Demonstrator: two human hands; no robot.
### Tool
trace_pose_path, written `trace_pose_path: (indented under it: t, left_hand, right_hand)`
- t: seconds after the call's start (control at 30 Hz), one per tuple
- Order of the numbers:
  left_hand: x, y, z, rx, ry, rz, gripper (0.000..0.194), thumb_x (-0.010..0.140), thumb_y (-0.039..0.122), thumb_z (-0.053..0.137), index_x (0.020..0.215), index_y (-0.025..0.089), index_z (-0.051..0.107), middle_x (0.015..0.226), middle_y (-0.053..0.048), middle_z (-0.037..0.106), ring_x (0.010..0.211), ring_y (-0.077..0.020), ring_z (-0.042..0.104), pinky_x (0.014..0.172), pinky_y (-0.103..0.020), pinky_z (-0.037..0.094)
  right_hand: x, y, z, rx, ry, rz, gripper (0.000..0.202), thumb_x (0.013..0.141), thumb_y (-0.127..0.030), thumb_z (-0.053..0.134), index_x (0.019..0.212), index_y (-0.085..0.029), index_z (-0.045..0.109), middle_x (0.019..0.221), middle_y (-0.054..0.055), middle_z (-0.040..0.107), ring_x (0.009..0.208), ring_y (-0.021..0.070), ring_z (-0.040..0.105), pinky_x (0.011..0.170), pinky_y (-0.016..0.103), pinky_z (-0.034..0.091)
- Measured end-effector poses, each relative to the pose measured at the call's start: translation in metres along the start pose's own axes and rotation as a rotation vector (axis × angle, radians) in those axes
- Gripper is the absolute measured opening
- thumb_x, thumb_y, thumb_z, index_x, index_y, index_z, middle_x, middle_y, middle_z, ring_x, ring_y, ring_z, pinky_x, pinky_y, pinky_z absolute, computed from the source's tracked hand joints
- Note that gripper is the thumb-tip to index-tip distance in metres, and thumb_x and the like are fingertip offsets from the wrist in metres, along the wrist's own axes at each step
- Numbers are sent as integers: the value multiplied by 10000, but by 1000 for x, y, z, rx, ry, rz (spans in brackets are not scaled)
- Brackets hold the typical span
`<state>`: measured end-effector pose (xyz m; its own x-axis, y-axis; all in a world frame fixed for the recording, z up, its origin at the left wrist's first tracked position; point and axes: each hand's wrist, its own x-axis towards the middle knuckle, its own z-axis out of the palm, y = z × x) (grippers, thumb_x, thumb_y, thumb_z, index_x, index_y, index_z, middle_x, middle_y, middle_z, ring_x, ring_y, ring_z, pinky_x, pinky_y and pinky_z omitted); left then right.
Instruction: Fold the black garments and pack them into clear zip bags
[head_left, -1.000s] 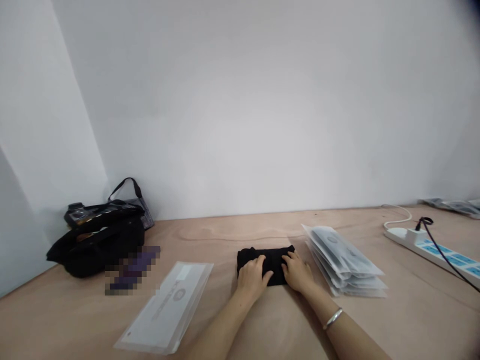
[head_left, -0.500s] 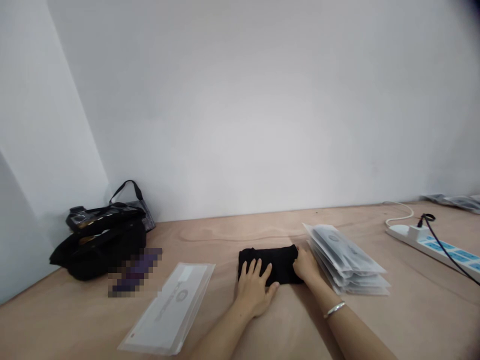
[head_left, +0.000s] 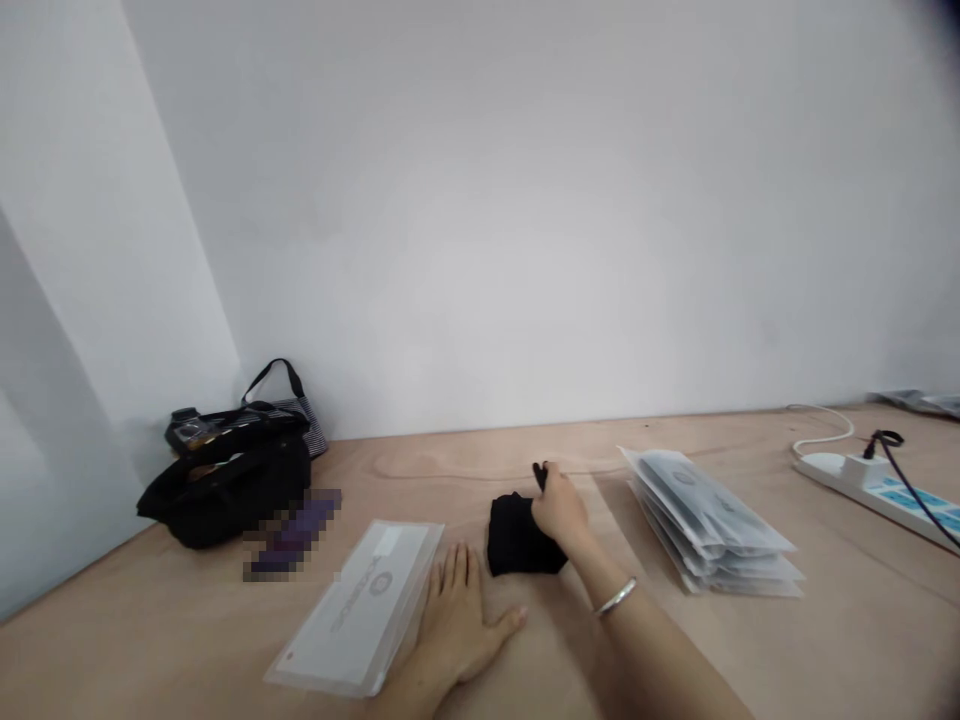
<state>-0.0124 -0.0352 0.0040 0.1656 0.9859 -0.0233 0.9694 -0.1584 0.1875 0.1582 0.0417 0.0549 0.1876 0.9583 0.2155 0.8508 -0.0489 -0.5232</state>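
Note:
A small folded black cloth (head_left: pixel 514 545) lies on the wooden table (head_left: pixel 825 620). My right hand (head_left: pixel 559 510), with a silver bracelet on its wrist, pinches the cloth's right end and has it turned over toward the left. My left hand (head_left: pixel 457 625) lies flat with fingers spread on the table, just left of the cloth and touching the edge of a clear plastic sleeve (head_left: pixel 364 605) that lies there.
A stack of clear packets (head_left: pixel 709 520) sits to the right of the cloth. A black bag (head_left: pixel 232 485) and a purple object (head_left: pixel 292 535) rest at the back left by the wall. A white power strip (head_left: pixel 877 490) with a black cable lies far right.
My right hand took the cloth's right end and folded it over leftward, making the cloth narrower. My left hand slid off the cloth back toward the plastic sleeve.

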Motion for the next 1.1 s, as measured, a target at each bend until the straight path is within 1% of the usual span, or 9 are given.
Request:
trace_pose_path:
  t: [0.13, 0.27, 0.47, 0.6, 0.67, 0.77, 0.83, 0.97, 1.1]
  left_hand:
    - [1, 2, 1, 6, -2, -6, 1065, 635, 778, 296, 1358, 6, 172, 1427, -180, 100, 1313, -323, 22, 1053, -486, 11]
    - [2, 0, 2, 5, 9, -4, 1064, 633, 775, 303, 1359, 8, 167, 1428, -170, 112, 1317, -310, 19, 1059, -467, 6]
    - [-2, 0, 4, 9, -19, -26, 1078, 632, 786, 277, 1357, -2, 150, 1431, -178, 85, 1313, -322, -6, 1058, -470, -10]
    - [-1, 6, 0, 0, 36, -13, 1047, 649, 726, 363, 1365, 5, 114, 1438, -169, 53, 1314, -320, -14, 1059, -474, 21]
    - [4, 12, -8, -3, 108, 89, 1016, 653, 655, 446, 1380, 54, 70, 1449, -122, 22, 1318, -297, -27, 1063, -462, 38]
    - [20, 24, -25, 0, 160, 326, 957, 658, 576, 512, 1391, 127, 91, 1455, -72, 64, 1327, -254, 16, 1073, -433, 42]
    - [31, 31, -32, -6, 130, 422, 927, 656, 565, 532, 1383, 129, 156, 1444, -88, 147, 1325, -246, 84, 1075, -424, 54]
    - [44, 35, -30, -32, 54, 493, 813, 709, 527, 510, 1361, 125, 238, 1420, -111, 231, 1313, -237, 155, 1075, -414, 98]
    - [46, 26, -15, -95, -6, 519, 689, 806, 488, 404, 1362, 117, 234, 1427, -104, 209, 1312, -216, 159, 1072, -386, 153]
  right_hand:
    - [-19, -41, 31, -18, -22, -104, 440, 739, -114, 409, 1177, -162, 405, 1037, 136, 556, 858, 228, 601, 663, 305, 450]
    - [-36, -47, 47, -60, -67, -202, 371, 740, -171, 440, 1106, -127, 474, 1008, 153, 553, 849, 261, 587, 635, 331, 453]
    - [-40, -3, 14, -91, -186, -444, 612, 635, -98, 511, 1236, -173, 428, 1054, 102, 590, 964, 225, 538, 784, 304, 418]
    - [-40, 42, -12, -64, -294, -723, 607, 623, -32, 458, 1198, -222, 496, 1094, 60, 596, 1005, 199, 508, 850, 307, 392]
    - [-40, 60, -16, 25, -252, -828, 563, 659, -74, 473, 1205, -209, 492, 1188, 75, 539, 1074, 204, 467, 906, 337, 368]
    - [-37, 71, -14, 100, -109, -782, 495, 717, -230, 524, 1209, -190, 488, 1297, 108, 431, 1179, 227, 380, 977, 389, 305]
    - [-33, 71, -11, 48, -92, -713, 587, 718, -363, 555, 1259, -167, 437, 1351, 129, 360, 1240, 255, 299, 1014, 425, 241]
    - [-26, 72, -7, -82, -303, -663, 821, 712, -555, 524, 1365, -146, 242, 1424, 139, 200, 1311, 273, 113, 1053, 467, 66]
    - [-30, 80, 1, -66, -451, -635, 705, 822, -564, 355, 1383, -187, 157, 1436, 106, 144, 1317, 243, 74, 1051, 453, 81]
